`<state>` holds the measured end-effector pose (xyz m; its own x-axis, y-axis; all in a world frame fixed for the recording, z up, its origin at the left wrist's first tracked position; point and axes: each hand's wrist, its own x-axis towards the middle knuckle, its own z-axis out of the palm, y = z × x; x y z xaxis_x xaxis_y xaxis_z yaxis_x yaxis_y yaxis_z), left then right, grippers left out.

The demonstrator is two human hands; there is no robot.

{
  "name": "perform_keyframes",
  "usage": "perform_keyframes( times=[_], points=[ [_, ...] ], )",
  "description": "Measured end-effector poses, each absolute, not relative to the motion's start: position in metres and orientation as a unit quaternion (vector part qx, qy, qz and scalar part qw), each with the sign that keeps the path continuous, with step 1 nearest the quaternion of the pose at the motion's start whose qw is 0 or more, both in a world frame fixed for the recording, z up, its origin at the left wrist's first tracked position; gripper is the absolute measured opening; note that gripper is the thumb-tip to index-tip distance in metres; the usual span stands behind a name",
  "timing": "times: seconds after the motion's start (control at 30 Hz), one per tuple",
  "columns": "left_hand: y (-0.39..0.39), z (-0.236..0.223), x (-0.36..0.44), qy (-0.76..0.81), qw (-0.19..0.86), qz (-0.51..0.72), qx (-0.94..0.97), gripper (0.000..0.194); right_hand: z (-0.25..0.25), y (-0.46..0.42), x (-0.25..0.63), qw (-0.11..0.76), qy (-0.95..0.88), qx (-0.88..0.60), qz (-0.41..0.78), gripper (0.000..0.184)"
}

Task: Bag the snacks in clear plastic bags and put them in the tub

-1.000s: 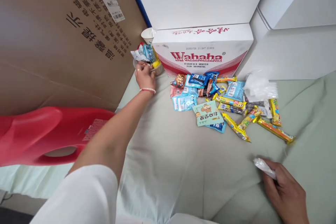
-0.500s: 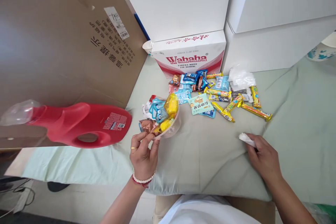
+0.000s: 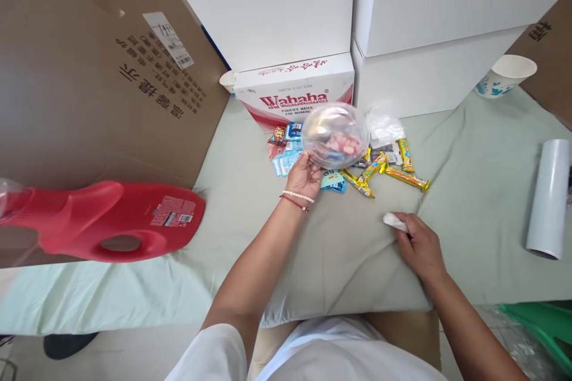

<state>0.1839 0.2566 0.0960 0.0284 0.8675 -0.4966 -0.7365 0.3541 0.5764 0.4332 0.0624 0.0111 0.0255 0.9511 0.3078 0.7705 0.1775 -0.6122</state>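
Note:
My left hand grips the rim of a clear plastic bowl, tipped so that its underside faces me, above the pile of snacks. Colours of packets show blurred through the bowl; I cannot tell which are inside and which lie behind it. Around it lie yellow snack sticks, blue sachets and a small brown packet. A crumpled white tissue is pinched in my right hand, low over the cloth in front of the pile.
Behind the snacks stands a Wahaha water carton, with a clear plastic bag beside the pile. On the left are a red detergent bottle and a large cardboard box. A paper cup and a white roll are on the right.
My left hand has moved the filled bowl forward and right, tipping it over above the pile. My right hand still holds the tissue. The view has shifted right.

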Motion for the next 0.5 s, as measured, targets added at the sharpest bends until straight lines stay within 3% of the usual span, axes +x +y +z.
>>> perform_keyframes(
  times=[0.17,0.27,0.37,0.5],
  points=[
    [0.256,0.114,0.163,0.335,0.734,0.578,0.117,0.027,0.012,0.064,0.432,0.388,-0.611,-0.658,0.207,0.046],
    [0.238,0.125,0.154,0.294,0.745,0.579,0.151,0.020,0.028,0.064,0.433,0.476,-0.485,-0.655,0.332,0.056],
    [0.198,0.118,0.163,0.275,0.786,0.533,0.151,0.021,0.055,0.054,0.434,0.536,-0.370,-0.582,0.486,0.052],
    [0.127,0.084,0.194,0.298,0.836,0.445,0.117,0.026,0.079,0.024,0.428,0.482,-0.386,-0.476,0.627,0.069]
  ],
)
